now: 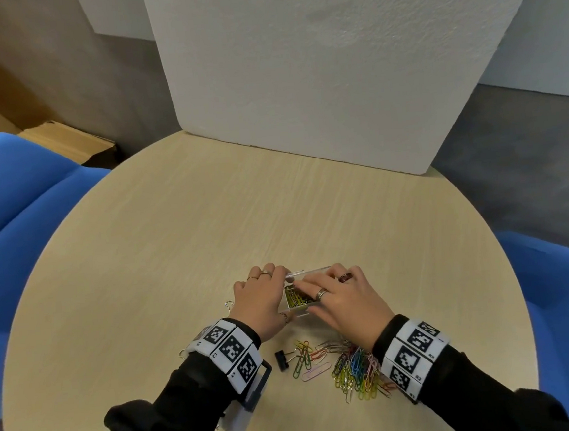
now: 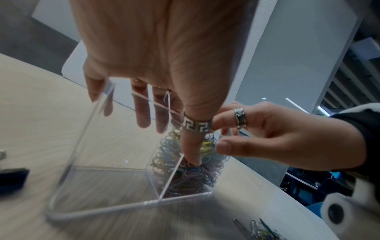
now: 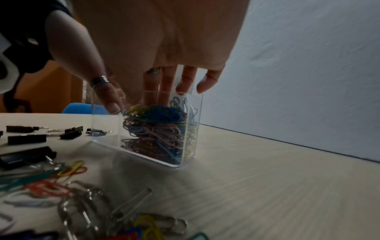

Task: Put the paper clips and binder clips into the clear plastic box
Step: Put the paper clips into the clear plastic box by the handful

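Right hand packs paper clips down into the clear plastic box at table centre — left hand steadies it.

Right fingers reach straight into the right compartment; left fingers and thumb clasp the walls. Best press gently, keeping the box braced. One box, two compartments; loose clips in the near pile are too tangled to count — binder clips perhaps five.

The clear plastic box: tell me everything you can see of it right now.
The clear plastic box is a see-through, hard-walled container standing upright and lidless on the table, with an inner divider. One compartment is packed with coloured paper clips; the other looks empty. The left hand holds its left side, and the right hand reaches into the filled compartment.
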### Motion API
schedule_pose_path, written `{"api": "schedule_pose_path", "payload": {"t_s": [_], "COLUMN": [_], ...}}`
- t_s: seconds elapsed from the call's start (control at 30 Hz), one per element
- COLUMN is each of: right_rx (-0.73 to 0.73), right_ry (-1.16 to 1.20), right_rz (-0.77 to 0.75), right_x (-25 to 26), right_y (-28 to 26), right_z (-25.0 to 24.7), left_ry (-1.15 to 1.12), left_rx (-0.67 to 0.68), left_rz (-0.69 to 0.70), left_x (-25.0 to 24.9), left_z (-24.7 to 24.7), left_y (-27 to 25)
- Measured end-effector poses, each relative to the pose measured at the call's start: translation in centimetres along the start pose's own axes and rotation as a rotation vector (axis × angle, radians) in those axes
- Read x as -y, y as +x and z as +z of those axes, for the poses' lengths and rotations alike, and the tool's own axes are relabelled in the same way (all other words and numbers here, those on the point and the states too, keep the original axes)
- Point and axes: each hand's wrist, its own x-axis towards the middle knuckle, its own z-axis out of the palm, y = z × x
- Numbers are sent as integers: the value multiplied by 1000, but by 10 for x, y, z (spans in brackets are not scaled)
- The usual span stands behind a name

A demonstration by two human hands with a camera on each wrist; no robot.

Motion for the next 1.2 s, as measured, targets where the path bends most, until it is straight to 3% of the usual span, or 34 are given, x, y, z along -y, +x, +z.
{"api": "schedule_pose_path", "payload": {"t_s": [0.13, 0.3, 0.4, 0.53, 0.63, 0.8, 1.0, 1.13, 1.2], "right_rx": [53, 30, 213, 514, 529, 530, 479, 318, 384], "right_ry": [-6, 315, 411, 262, 207, 179, 70, 199, 390], "right_rz": [7, 140, 74, -111, -156, -107, -216, -20, 149], "right_x": [-1, -15, -4, 22, 25, 11, 10, -8, -16], "right_y": [-1, -17, -34, -59, -72, -79, -82, -81, -81], "right_z": [0, -19, -13, 21, 32, 24, 23, 6, -7], "left_ry": [-5, -25, -36, -38, -42, -44, -47, -47, -49], "left_rx": [-1, 2, 2, 5, 3, 4, 5, 6, 3], "left_rz": [3, -14, -18, -19, -18, -20, -21, -20, -21], "left_x": [0, -2, -2, -2, -3, -2, -2, -3, -3], "left_z": [-1, -3, -4, -4, -5, -5, -6, -6, -5], "left_y": [2, 7, 9, 9, 9, 9, 8, 8, 8]}}
